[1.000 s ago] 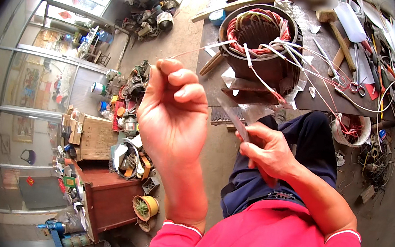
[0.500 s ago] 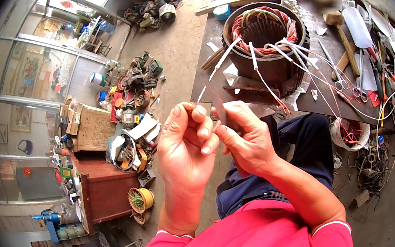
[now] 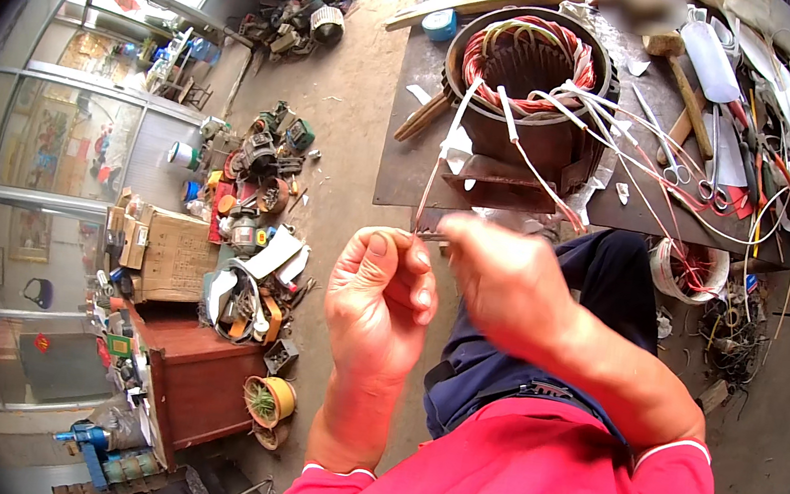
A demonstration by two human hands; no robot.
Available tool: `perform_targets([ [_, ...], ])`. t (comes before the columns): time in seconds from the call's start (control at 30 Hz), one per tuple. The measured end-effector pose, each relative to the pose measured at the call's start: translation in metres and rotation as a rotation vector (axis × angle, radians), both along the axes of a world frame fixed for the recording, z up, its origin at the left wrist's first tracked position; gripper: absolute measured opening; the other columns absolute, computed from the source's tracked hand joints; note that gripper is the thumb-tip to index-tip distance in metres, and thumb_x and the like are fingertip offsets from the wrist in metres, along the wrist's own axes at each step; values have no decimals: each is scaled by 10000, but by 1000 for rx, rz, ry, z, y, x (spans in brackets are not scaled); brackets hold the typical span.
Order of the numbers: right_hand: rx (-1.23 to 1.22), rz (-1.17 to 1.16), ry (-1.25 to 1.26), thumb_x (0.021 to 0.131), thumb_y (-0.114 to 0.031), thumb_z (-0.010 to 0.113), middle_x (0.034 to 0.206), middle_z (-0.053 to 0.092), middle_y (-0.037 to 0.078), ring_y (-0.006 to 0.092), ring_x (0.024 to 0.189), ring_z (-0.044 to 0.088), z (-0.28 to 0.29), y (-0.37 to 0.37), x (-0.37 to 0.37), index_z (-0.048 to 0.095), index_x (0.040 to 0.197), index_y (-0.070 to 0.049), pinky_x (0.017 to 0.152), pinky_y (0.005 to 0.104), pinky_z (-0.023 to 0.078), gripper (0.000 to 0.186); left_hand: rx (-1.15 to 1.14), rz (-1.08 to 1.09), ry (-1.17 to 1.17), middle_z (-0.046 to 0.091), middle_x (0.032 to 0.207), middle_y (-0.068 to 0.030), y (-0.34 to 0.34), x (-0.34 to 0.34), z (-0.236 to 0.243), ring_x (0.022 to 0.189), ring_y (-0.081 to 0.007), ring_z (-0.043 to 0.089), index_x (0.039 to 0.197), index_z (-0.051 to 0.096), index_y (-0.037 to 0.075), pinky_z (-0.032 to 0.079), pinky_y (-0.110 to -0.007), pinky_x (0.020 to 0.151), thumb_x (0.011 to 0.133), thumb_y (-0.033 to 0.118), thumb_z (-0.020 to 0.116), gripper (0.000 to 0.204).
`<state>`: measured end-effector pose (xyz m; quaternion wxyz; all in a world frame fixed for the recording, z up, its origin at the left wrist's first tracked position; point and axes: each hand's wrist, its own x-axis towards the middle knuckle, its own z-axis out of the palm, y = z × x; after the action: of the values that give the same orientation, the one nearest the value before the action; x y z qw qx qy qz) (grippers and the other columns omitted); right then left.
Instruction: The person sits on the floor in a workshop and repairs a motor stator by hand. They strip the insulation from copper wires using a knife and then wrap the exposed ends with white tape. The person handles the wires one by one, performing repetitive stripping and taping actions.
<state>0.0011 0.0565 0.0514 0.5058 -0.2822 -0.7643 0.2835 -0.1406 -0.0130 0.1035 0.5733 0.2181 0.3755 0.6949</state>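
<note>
My left hand, palm up, pinches the end of a reddish wire lead between thumb and fingers. That lead runs up through a white sleeve to the motor stator, a dark round housing with red windings inside its rim. Close beside the left fingertips, my right hand is closed and smeared by motion. At its fingertips is a small dark flat piece, too blurred to name. Another sleeved lead hangs over the front of the stator.
On the bench lie a wooden mallet, scissors, white strips and a blue tape roll. Below the bench edge stands a white bucket with red wire. Motor parts, a cardboard box and a potted plant are at left.
The right hand has shifted right and slightly down, blurring. The sleeved lead now runs taut into the left fingers; earlier a gap showed along it. The whole view has shifted slightly.
</note>
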Motion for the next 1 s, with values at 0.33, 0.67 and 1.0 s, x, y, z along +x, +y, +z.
perform_targets([
  [0.33,68,54,-458,917,-111,606,844,637,191,393,686,680,26,10,30,562,889,-31,604,490,559,96,138,2,633,692,894,-65,-2,-5,-12,731,-140,679,1041,641,13,534,-250,635,1056,134,622,124],
  [0.67,118,-95,-729,897,-88,608,843,621,216,383,665,694,35,46,39,558,902,-9,596,475,576,94,329,-16,1171,668,860,-77,2,-12,-16,745,-147,650,982,646,-12,530,-267,687,1009,66,666,85],
  [1.0,220,-170,-800,997,-195,599,803,668,176,369,768,711,36,52,60,615,995,-42,621,480,543,153,594,43,1592,634,785,-114,15,-18,-8,658,-301,644,888,637,25,519,-380,580,820,-8,764,148],
])
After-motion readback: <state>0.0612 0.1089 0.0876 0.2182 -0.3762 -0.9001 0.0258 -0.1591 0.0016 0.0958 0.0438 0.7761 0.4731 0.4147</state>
